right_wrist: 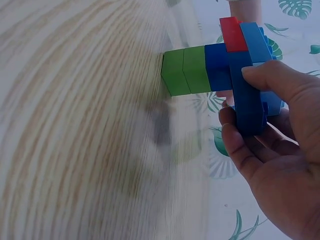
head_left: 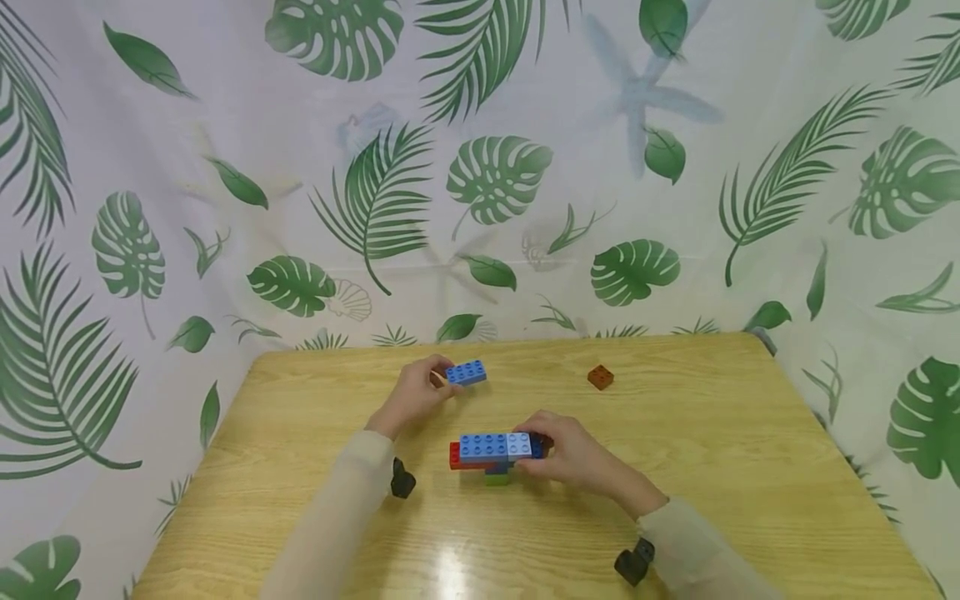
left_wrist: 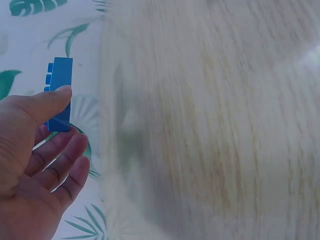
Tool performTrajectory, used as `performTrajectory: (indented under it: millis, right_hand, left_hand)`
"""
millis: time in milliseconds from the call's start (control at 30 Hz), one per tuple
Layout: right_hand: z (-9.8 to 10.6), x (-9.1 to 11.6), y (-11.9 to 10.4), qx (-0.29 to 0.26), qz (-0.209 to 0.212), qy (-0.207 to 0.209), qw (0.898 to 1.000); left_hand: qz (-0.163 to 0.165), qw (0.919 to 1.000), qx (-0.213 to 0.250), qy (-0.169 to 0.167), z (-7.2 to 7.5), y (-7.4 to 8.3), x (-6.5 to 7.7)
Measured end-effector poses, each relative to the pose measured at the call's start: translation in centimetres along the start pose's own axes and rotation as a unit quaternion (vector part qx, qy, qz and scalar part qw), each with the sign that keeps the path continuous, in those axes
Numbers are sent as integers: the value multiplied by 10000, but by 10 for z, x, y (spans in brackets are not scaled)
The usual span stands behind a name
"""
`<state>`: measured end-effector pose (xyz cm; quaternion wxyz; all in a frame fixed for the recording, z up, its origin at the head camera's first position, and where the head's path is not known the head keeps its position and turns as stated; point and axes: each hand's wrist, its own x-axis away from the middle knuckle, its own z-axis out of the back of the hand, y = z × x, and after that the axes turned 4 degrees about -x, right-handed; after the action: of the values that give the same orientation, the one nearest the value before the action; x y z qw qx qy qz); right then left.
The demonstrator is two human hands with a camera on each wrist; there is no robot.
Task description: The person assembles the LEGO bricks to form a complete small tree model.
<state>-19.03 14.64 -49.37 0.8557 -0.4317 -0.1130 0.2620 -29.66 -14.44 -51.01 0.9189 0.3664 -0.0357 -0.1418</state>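
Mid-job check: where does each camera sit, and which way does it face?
Head: on the head, facing forward and down over the table; left hand, right hand and sleeves show.
Left wrist: on that wrist, facing a blue brick and leafy backdrop; the left hand shows.
Right wrist: on that wrist, facing the brick stack; the right hand shows.
Head and right wrist share the brick stack.

Wood-grained table (head_left: 540, 542), small brown brick (head_left: 600, 377) toward the far edge, green-footed brick stack (head_left: 483, 447) nearer.
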Motion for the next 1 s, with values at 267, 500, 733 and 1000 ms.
performTrajectory:
  millis: [267, 500, 733, 1000]
  right_hand:
    - [5, -2, 1, 46, 60, -6, 10000]
    - [3, -1, 0, 130, 84, -46, 9999]
    - [1, -1, -3, 189, 95, -35, 9998]
    - [2, -2, -4, 195, 245, -41, 9995]
  left_hand:
    - [-523, 9986, -65, -28, 12, 16, 12]
    - [-837, 9963, -103, -149, 16, 29, 26]
    - [-1134, 9932, -40, -273, 24, 44, 41]
    - [-1373, 9885, 110, -627, 30, 57, 60]
